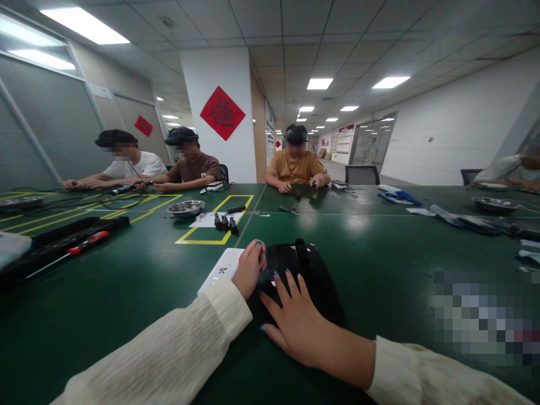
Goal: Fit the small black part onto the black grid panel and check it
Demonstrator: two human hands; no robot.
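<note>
A flat black pouch [314, 267] with a strap lies on the dark green table [126, 292] in front of me. My right hand [295, 320] rests flat on its near half, fingers spread, open. My left hand [248, 267] is curled at the pouch's left edge, fingers bent inward, touching the pouch; what it grips, if anything, is hidden. A white card-like device [221, 269] marked with a number lies just left of that hand.
A metal bowl [185, 208], paper and small black parts [225, 221] sit in a yellow-taped square ahead. A black tool case with a red-handled screwdriver [88, 242] lies left. Three people sit across the table; another person's arm shows far right beside a bowl [498, 203].
</note>
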